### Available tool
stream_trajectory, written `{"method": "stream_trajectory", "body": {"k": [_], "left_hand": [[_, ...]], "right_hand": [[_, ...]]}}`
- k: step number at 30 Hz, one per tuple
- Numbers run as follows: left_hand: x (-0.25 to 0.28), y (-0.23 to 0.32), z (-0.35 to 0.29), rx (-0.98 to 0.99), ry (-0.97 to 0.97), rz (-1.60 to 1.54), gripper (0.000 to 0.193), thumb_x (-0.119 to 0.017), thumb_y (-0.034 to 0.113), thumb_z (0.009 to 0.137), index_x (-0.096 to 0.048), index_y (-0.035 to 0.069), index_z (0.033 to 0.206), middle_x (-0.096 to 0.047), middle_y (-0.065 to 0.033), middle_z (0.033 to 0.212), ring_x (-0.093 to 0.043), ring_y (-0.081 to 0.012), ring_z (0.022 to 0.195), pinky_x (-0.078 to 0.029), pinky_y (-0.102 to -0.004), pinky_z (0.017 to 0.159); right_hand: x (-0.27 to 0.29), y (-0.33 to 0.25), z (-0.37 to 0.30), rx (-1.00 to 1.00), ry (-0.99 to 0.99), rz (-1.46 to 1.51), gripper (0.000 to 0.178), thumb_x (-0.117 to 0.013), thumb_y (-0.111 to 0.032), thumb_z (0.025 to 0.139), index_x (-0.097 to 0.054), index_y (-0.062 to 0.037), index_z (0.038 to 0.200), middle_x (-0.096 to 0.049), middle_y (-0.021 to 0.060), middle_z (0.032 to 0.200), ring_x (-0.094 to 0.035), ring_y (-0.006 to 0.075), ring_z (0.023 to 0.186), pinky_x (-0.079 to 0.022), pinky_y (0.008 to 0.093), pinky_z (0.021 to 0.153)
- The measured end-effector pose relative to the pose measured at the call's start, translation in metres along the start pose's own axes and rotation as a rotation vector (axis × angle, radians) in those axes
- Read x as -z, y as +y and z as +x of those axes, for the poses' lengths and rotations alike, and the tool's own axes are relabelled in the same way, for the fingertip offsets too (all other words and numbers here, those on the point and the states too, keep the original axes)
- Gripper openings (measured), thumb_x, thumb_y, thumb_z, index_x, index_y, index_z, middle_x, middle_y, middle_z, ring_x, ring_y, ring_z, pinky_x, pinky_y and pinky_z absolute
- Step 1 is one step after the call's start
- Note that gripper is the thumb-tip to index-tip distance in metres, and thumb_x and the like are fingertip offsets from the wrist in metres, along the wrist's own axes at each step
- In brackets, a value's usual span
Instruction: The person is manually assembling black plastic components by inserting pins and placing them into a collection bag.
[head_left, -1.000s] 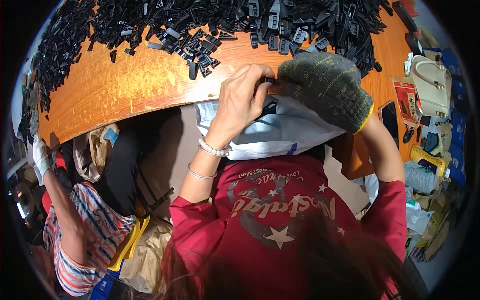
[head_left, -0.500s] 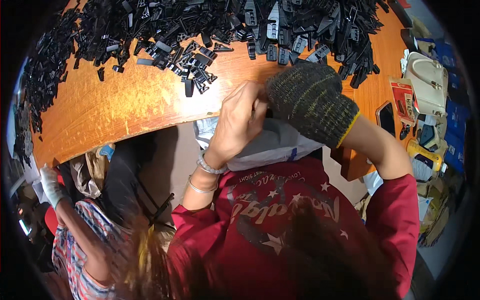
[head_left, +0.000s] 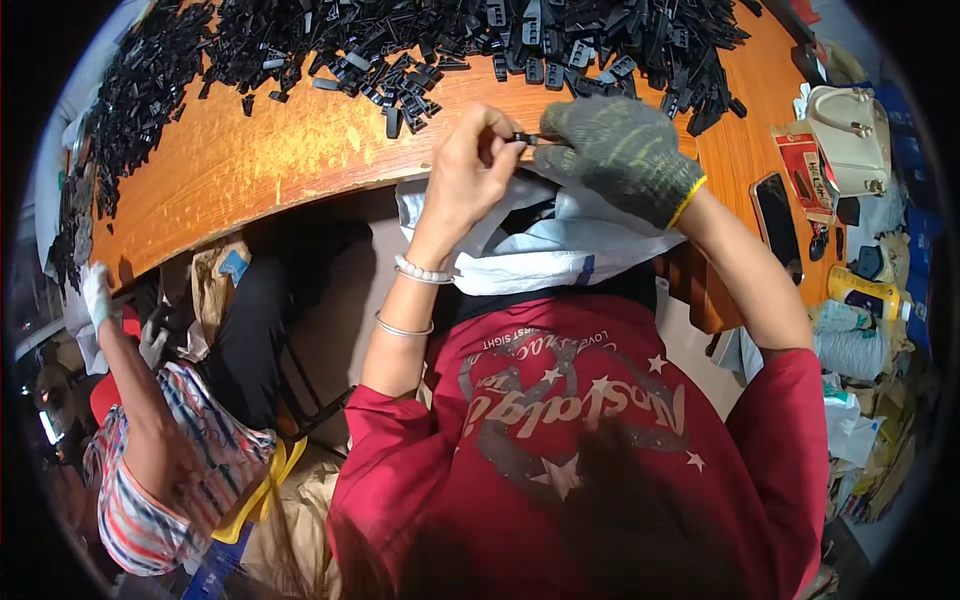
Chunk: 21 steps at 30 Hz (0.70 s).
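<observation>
My bare left hand point(head_left: 472, 165) pinches a small black plastic part point(head_left: 523, 138) between thumb and fingertips, just over the table's front edge. From the other side, my right hand point(head_left: 620, 150), in a dark knitted glove with a yellow cuff, closes its fingertips on the far end of the same part. The glove and fingers hide some of it. Beyond both hands, a large pile of loose black plastic parts point(head_left: 390, 35) spreads over the wooden table point(head_left: 270, 160). Below them, a white bag point(head_left: 540, 265) lies open at my lap.
At the right stand a white handbag point(head_left: 850, 140), a red packet point(head_left: 803, 175), a phone point(head_left: 777, 225) and a yellow-labelled bottle point(head_left: 868, 292). On the left sits a co-worker in a striped shirt point(head_left: 180, 440), one gloved hand point(head_left: 97, 292) at the table edge.
My hands have moved slightly apart, and the black part now shows between them. The white bag's opening has come into view below. The whole view has shifted a little.
</observation>
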<state>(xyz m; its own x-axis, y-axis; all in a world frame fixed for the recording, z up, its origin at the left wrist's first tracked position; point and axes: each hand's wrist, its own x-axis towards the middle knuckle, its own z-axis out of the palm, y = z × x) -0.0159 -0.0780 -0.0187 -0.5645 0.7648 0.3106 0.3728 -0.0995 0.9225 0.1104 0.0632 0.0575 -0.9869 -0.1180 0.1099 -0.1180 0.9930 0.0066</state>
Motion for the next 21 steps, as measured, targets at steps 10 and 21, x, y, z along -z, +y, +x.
{"method": "stream_trajectory", "body": {"k": [10,21], "left_hand": [[0.022,0.021,-0.018,0.357,-0.001,-0.856,0.018,-0.063,0.003,0.086,-0.056,-0.001,0.102,-0.065,-0.0121,0.094,-0.058,-0.0107,0.066,-0.047,-0.0200,0.057],[-0.004,0.047,-0.022,0.693,-0.203,-0.744,0.020,-0.058,0.014,0.093,-0.056,-0.005,0.090,-0.064,-0.0165,0.066,-0.062,-0.0199,0.047,-0.050,-0.0255,0.042]], "right_hand": [[-0.008,-0.028,-0.042,-0.553,0.283,1.196,0.031,-0.065,-0.005,0.083,-0.063,-0.0046,0.114,-0.068,0.0065,0.095,-0.066,0.0173,0.078,-0.053,0.0289,0.067],[-0.039,-0.029,-0.057,-0.405,0.337,1.151,0.033,-0.065,-0.004,0.082,-0.063,-0.0057,0.115,-0.068,0.0118,0.098,-0.066,0.0216,0.085,-0.052,0.0329,0.076]]}}
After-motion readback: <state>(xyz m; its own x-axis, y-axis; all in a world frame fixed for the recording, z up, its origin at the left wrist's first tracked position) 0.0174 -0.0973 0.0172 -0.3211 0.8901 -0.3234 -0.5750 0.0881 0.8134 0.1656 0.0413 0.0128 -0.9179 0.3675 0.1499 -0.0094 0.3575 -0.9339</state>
